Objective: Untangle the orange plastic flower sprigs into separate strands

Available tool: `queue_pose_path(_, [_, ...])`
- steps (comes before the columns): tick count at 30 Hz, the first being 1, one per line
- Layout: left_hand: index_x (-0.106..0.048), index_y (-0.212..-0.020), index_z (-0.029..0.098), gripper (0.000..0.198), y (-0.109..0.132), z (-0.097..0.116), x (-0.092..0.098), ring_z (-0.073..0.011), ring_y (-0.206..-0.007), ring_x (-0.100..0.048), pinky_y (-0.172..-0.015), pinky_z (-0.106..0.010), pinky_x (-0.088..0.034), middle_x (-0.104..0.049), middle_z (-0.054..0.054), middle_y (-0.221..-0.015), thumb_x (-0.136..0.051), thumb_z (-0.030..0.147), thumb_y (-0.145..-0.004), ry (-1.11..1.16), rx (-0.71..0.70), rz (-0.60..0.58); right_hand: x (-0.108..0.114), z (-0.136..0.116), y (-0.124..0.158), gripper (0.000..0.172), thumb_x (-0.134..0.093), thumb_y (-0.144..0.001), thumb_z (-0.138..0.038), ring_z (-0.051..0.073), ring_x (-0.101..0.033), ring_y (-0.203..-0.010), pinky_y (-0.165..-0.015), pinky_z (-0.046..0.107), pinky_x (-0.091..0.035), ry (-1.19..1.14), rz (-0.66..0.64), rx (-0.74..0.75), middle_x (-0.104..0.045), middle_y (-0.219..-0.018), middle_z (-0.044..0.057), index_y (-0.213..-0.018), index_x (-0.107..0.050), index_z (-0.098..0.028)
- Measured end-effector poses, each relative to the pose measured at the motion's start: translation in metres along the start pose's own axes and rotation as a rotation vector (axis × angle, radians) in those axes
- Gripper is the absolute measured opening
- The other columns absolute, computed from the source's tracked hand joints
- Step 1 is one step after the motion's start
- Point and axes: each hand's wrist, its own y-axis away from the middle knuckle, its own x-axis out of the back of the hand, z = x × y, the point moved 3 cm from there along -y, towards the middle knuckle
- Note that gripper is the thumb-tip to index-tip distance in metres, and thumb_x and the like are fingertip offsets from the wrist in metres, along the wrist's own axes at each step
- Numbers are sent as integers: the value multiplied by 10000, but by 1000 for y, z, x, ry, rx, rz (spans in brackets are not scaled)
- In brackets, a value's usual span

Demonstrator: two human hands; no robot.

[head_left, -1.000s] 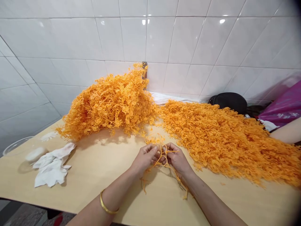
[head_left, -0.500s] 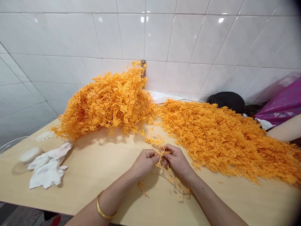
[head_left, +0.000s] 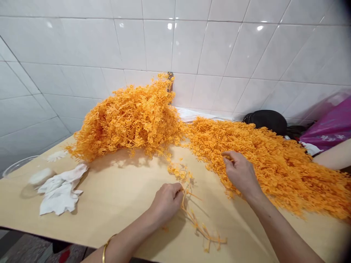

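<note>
Orange plastic strand point(head_left: 201, 228) is lying on the tan tabletop point(head_left: 115, 204), the left hand point(head_left: 167, 201) clenching its upper end. The right hand point(head_left: 241, 173) is curling its fingers point(head_left: 229, 156) into the flat orange pile point(head_left: 279, 171); grasp indeterminable. Beyond, a taller heap point(head_left: 128, 120) is resting against the white-tiled wall point(head_left: 219, 47).

On the table point(head_left: 120, 208), a heap of sprigs point(head_left: 128, 120) is piled back left against the wall point(head_left: 192, 44), a flatter spread point(head_left: 276, 164) is laid to its right (a bag point(head_left: 264, 120) is set behind that), a cloth point(head_left: 60, 191) is placed front left, and a loose strand point(head_left: 196, 221) is held in front by the left hand point(head_left: 166, 201).
</note>
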Motion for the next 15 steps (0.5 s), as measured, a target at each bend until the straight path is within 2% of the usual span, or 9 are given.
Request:
queue_pose_path(2, [-408,-531,181,181,4,5,-1,-116,-502,-360,-499,-233,-189,-383,13,-496,-377,164,-709,-106,-6,-31,-4,-11,2,213,-435,-747,-199,256,-506,-890,-718,367,-383,171,-3,154,-529,-1032,134,-845,-622,-173])
queue_pose_path(3, [-443,-540,183,179,5,8,-2,-124,-500,-374,-500,-236,-192,-414,2,-501,-376,153,-704,-144,-12,-41,-9,-17,4,216,-434,-752,-196,268,-484,-931,-751,384,-371,219,0,201,-511,-1073,137,-841,-630,-174])
queue_pose_path(5, [-504,-567,191,196,8,11,-4,-138,-498,-405,-499,-239,-201,-482,-23,-523,-373,143,-705,-188,-34,-50,-25,-31,10,218,-424,-776,-206,259,-479,-918,-767,388,-363,221,-44,279,-542,-1028,119,-818,-636,-186])
queue_pose_path(9, [-571,-627,207,222,13,11,-6,-162,-495,-454,-501,-246,-223,-569,-54,-575,-377,123,-697,-239,-72,-53,-58,-65,21,233,-401,-809,-201,206,-482,-849,-762,331,-360,31,-260,445,-595,-902,71,-809,-634,-195])
queue_pose_path(12, [-562,-625,206,215,17,8,-3,-162,-497,-462,-495,-245,-213,-570,-57,-576,-380,118,-698,-261,-75,-51,-67,-77,21,240,-379,-805,-174,186,-498,-798,-711,296,-363,-59,-342,414,-598,-836,69,-801,-620,-178])
queue_pose_path(15, [-546,-617,200,195,20,4,4,-157,-514,-466,-492,-240,-200,-550,-44,-559,-389,112,-693,-248,-69,-40,-56,-63,10,249,-340,-809,-180,166,-505,-635,-580,267,-358,-99,-302,216,-569,-672,52,-806,-588,-162])
